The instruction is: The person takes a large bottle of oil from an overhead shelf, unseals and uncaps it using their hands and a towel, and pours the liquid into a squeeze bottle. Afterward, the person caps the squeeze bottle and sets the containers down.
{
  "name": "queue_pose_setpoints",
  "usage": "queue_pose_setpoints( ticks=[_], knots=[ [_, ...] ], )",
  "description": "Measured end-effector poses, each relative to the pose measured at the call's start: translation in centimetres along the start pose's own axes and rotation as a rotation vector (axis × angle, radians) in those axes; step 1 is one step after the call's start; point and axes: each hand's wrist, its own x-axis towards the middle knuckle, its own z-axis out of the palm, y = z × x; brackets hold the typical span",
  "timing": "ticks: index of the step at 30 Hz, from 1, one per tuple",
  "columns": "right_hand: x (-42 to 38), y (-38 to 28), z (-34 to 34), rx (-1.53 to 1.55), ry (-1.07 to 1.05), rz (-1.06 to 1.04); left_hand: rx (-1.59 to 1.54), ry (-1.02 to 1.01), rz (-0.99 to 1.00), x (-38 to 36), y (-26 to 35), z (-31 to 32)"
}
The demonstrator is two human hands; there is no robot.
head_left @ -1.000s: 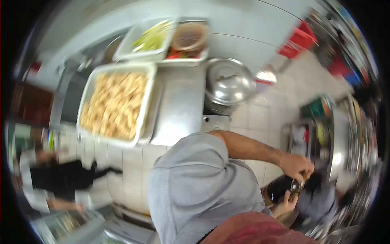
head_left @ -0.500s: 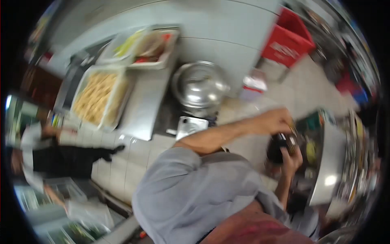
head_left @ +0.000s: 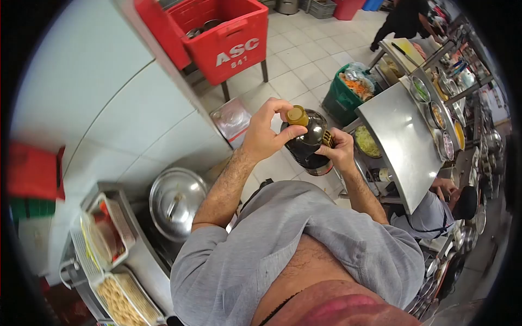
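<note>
A large dark bottle with an olive-yellow cap is held tilted in front of my chest. My left hand is closed around the cap, thumb on the near side and fingers on the far side. On the bottle's right side, my right hand grips the body near a yellow-and-black label. A pale label shows at its lower end, and the cap looks seated on the neck.
A red bin marked ASC stands ahead on legs. To the right are a green bin of scraps and a steel counter; a co-worker is beyond it. A lidded steel pot and food trays lie left.
My view has swung to the right, so the trays and pot now sit lower left. Both hands stay on the bottle, now nearer the middle of the view.
</note>
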Motion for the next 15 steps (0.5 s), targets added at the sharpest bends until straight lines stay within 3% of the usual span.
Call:
queue_pose_setpoints(
  ticks=[7,9,15],
  knots=[
    [10.2,2.7,-4.0,-0.160,0.142,0.036,-0.020,-0.127,0.002,10.6,-9.3,2.5],
    [13.7,3.6,-5.5,-0.232,0.178,0.037,-0.122,-0.110,-0.106,13.6,-13.1,4.4],
    [24.4,7.9,-10.3,-0.426,0.302,-0.053,-0.030,-0.045,-0.358,23.5,-21.0,10.4]
  ],
)
